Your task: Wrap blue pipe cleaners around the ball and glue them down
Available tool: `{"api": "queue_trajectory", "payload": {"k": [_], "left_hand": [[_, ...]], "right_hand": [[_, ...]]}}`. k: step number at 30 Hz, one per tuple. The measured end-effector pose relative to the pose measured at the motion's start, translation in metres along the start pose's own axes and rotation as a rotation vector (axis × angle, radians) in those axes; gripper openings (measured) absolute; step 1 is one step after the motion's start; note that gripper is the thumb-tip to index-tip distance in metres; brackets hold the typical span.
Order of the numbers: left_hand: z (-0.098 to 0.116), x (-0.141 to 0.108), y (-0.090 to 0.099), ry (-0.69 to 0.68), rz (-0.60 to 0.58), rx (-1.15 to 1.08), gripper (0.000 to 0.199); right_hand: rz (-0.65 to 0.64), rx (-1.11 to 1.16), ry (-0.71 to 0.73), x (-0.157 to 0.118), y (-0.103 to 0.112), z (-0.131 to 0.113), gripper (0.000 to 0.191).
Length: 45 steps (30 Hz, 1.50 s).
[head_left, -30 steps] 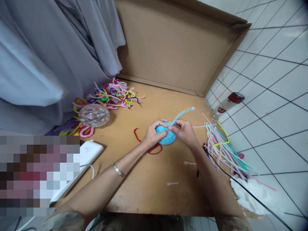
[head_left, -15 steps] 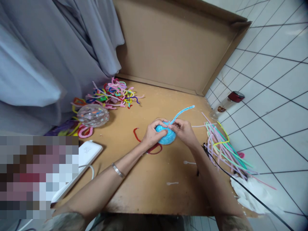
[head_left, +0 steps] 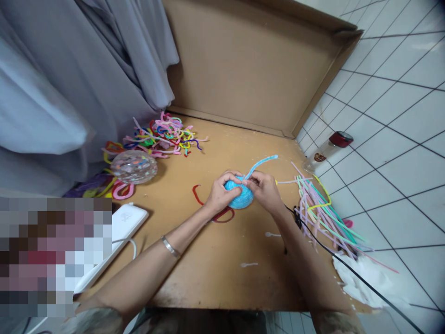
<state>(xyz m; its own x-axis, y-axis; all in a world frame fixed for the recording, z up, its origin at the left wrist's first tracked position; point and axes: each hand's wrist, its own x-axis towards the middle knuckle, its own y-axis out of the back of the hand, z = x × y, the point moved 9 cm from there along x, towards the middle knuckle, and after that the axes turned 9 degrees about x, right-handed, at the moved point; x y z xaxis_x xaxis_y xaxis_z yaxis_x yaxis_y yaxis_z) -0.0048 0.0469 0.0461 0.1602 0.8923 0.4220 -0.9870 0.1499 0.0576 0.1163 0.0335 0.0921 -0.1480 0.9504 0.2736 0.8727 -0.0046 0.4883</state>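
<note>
A round blue coiled piece (head_left: 241, 197) is held between both hands above the wooden table (head_left: 194, 269). My left hand (head_left: 222, 188) wraps round its left side, thumb across the front and fingers over the top. At its upper right, my right hand (head_left: 264, 188) pinches the base of a blue fuzzy strip (head_left: 259, 164), whose loose end curves up and to the right. A curled red strip (head_left: 227, 215) lies on the table just below and left of the blue piece.
Tangled coloured strips (head_left: 170, 132) and a clear round container (head_left: 134, 166) are at the back left, a white power strip (head_left: 128, 218) nearer. On the right lie straight pastel strips (head_left: 321, 208), a red-capped jar (head_left: 327, 153), a black cable (head_left: 361, 278) and white tissue (head_left: 365, 278).
The free end of the blue strip has dipped slightly and shifted left. My right hand and forearm have moved a little; my left hand holds its place.
</note>
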Motion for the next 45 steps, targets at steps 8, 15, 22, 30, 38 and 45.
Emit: {"api": "queue_trajectory", "payload": {"k": [8, 15, 22, 30, 38, 45], "left_hand": [[0.000, -0.001, 0.000, 0.010, 0.006, 0.014, 0.010], [-0.001, 0.000, 0.000, 0.021, -0.003, 0.002, 0.010], [-0.001, -0.001, -0.001, 0.032, -0.005, 0.004, 0.014], [-0.003, -0.002, -0.003, 0.073, -0.038, -0.024, 0.024], [-0.004, 0.000, -0.004, 0.065, -0.064, 0.000, 0.021], [-0.001, 0.000, -0.005, 0.032, -0.072, 0.005, 0.020]], "right_hand": [[0.015, -0.043, 0.048, 0.000, 0.001, 0.000, 0.022], [0.004, -0.029, 0.031, 0.001, -0.001, 0.002, 0.020], [0.007, 0.032, -0.023, 0.001, 0.002, 0.011, 0.022], [-0.110, 0.164, -0.044, 0.000, -0.001, 0.012, 0.023], [-0.087, -0.018, -0.041, -0.002, 0.004, -0.002, 0.010], [-0.070, -0.027, -0.067, -0.003, 0.004, 0.001, 0.010]]}}
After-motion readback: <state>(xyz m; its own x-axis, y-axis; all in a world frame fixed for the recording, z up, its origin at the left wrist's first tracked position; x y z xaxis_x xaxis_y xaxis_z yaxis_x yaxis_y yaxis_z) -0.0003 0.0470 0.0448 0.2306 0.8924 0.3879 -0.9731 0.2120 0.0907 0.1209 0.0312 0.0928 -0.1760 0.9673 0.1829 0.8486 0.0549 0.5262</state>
